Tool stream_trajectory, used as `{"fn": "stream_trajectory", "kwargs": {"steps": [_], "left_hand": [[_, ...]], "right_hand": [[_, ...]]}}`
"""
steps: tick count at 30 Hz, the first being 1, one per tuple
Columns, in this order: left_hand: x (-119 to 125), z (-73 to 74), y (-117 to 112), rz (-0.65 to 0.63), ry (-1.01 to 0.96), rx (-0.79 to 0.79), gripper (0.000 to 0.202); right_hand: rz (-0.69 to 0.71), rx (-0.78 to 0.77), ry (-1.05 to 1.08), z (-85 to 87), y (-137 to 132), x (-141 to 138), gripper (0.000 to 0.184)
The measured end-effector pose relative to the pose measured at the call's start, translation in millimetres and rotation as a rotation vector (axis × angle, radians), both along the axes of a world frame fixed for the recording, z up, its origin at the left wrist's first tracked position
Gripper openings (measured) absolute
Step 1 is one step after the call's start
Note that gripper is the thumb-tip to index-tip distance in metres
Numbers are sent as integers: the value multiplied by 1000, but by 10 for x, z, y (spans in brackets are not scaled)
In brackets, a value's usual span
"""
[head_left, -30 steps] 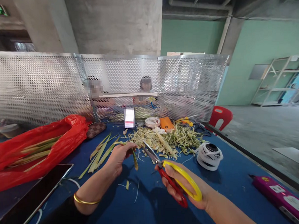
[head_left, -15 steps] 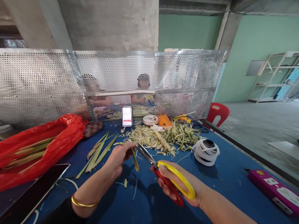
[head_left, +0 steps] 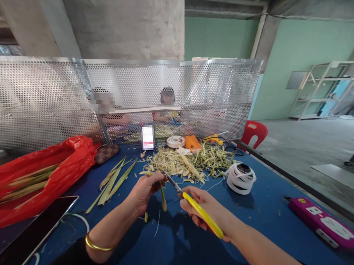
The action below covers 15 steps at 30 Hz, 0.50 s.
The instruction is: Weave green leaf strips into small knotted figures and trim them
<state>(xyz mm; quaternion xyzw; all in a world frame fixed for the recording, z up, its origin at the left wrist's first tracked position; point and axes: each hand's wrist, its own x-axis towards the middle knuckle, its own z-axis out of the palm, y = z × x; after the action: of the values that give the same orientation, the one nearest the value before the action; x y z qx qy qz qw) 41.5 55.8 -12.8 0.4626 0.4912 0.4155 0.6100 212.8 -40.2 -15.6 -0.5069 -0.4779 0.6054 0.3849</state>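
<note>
My left hand pinches a dried leaf strip, whose brownish end hangs below the fingers. My right hand is wrapped round scissors with a yellow handle; the red handle is mostly hidden behind it. The scissor blades point up and left, with their tips beside my left fingertips. Whether the tips touch the strip I cannot tell. Just beyond lies a heap of pale and green leaf cuttings. Several longer leaf strips lie on the blue tabletop, left of my left hand.
A red plastic bag with leaves and a dark tablet lie left. Right are a white thread spool and a purple power strip. Behind the heap are a tape roll and a perforated metal screen; people sit beyond.
The scissors have turned in my right hand, so the red handle is now mostly out of sight. My left hand still holds the leaf strip. The whole view has shifted slightly.
</note>
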Motion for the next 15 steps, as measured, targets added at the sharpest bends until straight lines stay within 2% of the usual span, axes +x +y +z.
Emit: {"fn": "stream_trajectory", "kwargs": {"steps": [8,15], "left_hand": [[13,-63,10,-30,-18,10,16],[11,-66,26,-42,-24,5,16]], "right_hand": [[-73,-58,9,-16,13,-48,43],[-78,-62,20,-97,29,-64,43]]}}
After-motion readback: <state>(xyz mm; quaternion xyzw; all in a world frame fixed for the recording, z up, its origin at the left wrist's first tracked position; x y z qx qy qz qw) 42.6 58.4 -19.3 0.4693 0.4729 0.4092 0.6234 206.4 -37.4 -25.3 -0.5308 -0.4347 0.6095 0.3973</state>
